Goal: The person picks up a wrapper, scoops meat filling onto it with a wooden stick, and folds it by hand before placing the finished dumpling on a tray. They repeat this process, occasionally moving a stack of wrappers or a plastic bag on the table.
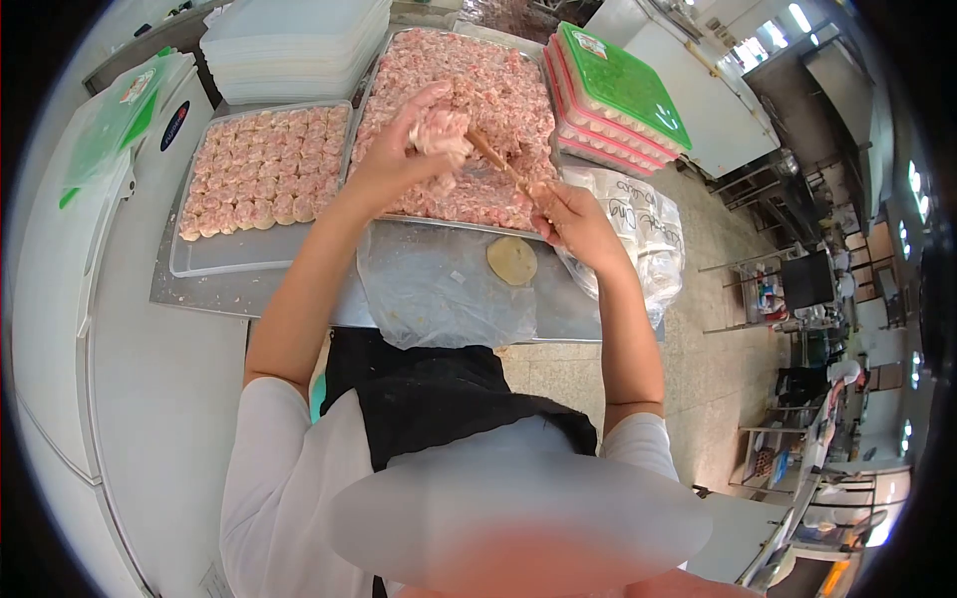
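Observation:
My left hand (404,149) is cupped around a lump of pale pink minced meat (441,135), above a large metal tray (478,225) filled with more of the mince (459,70). My right hand (576,221) grips a wooden stick (491,151) near its lower end, and its far end reaches the lump in my left hand. Bits of meat cling to the fingers. Below the tray's near edge, a round yellowish dough wrapper (511,260) lies on a clear plastic sheet (429,294).
A tray (249,261) of filled dumplings (269,164) sits left. Behind it are stacked translucent trays (294,45). At right stand stacked pink trays (608,135) under a green lid (623,85), and bagged white packets (638,224). A white appliance (150,399) borders the left side.

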`<state>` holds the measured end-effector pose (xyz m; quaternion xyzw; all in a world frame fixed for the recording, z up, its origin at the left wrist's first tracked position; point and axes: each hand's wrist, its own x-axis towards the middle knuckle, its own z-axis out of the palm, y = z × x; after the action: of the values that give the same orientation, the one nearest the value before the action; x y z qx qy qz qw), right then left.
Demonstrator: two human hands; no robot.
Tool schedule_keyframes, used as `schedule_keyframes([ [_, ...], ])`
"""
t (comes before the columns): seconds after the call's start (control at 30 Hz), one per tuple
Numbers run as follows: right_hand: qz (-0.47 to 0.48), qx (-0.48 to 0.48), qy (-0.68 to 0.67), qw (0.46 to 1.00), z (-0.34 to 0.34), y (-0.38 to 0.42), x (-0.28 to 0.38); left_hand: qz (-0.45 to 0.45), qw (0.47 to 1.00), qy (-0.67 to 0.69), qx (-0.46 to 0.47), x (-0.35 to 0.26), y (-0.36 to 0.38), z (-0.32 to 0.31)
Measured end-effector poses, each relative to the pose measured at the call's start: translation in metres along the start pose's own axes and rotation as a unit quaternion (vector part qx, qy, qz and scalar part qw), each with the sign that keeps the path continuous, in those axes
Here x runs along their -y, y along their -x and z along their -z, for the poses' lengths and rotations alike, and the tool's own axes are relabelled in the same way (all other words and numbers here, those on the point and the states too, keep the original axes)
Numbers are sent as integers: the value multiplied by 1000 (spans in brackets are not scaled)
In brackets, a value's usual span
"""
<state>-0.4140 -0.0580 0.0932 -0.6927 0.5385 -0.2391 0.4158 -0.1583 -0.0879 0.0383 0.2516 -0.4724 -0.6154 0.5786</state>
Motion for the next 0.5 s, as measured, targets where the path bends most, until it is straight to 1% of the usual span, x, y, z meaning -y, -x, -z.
schedule_keyframes([
  [0.03, -21, 31, -41, 998, -2, 5, 6, -88, 979, -184, -3, 1, -1, 3],
  [0.07, -19, 33, -41, 998, -2, 8, 8, -171, 917, -361, -6, 1, -1, 5],
  [0.1, -13, 40, -42, 998, -1, 12, 9, -172, 916, -362, -8, -6, 2, 3],
  [0.17, -6, 43, -45, 998, -2, 18, 9, -76, 941, -304, 129, -23, 6, -1],
  [0.2, 23, 36, -27, 999, -4, 20, 8, -76, 940, -305, 130, -31, 7, -3],
  [0.23, 53, 29, -10, 998, -6, 21, 7, -14, 930, -339, 138, -39, 8, -5],
  [0.27, 54, 29, -10, 998, -9, 21, 4, 48, 916, -372, 145, -44, 9, -7],
  [0.3, 78, 39, 16, 996, -13, 18, -2, 47, 915, -373, 144, -46, 10, -8],
  [0.33, 100, 49, 42, 993, -15, 15, -9, 21, 897, -408, 169, -48, 11, -9],
  [0.37, 101, 49, 41, 993, -15, 9, -20, -4, 876, -441, 194, -48, 12, -10],
  [0.4, 150, 34, 60, 986, -15, 2, -26, -4, 875, -443, 195, -46, 12, -11],
  [0.43, 198, 18, 79, 977, -14, -2, -31, -14, 878, -451, 160, -39, 12, -10],
  [0.47, 198, 16, 78, 977, -9, -2, -37, -23, 880, -459, 125, -31, 11, -10],
  [0.5, 246, -81, 202, 945, -6, 0, -34, -23, 879, -460, 126, -17, 8, -6],
])
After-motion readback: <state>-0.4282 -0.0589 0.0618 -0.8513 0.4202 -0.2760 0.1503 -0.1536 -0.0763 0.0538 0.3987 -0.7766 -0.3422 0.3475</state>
